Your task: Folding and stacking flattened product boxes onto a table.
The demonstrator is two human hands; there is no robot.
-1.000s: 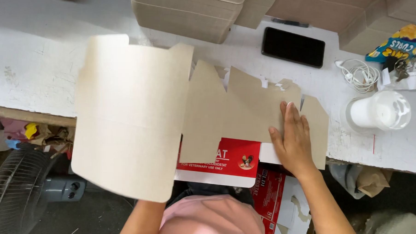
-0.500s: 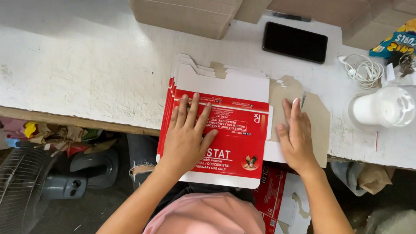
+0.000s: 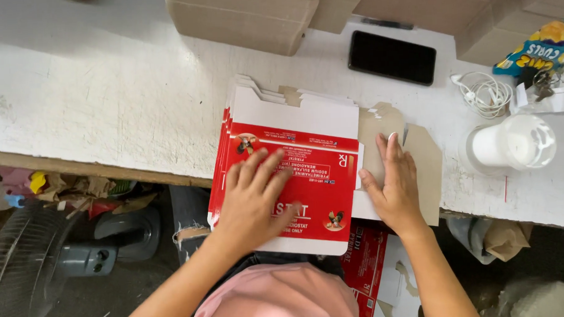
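A second ago a large sheet of bare brown cardboard was held up by the left hand (image 3: 253,200); it is now folded down, and the red-and-white printed flat carton blank (image 3: 295,177) is laid face up on a stack of like blanks at the edge of the white worktable (image 3: 105,102). The left hand is spread flat on the red panel, fingers wide, pressing rather than gripping. The right hand (image 3: 392,186) has kept its place, laid open and flat on the brown unprinted cardboard flap (image 3: 422,153) just right of the stack, holding nothing. The fold thus appears to be made and is being pressed flat.

Beyond the right hand's fingertips a black rectangular phone (image 3: 391,57) is seen; to its right, a coiled white cable (image 3: 485,94), a white cylindrical container (image 3: 511,144) and a blue-and-yellow snack bag (image 3: 537,49). Plain brown cardboard boxes (image 3: 246,19) stand beyond both hands. Below the right wrist more red printed blanks (image 3: 364,268) lie off the table.
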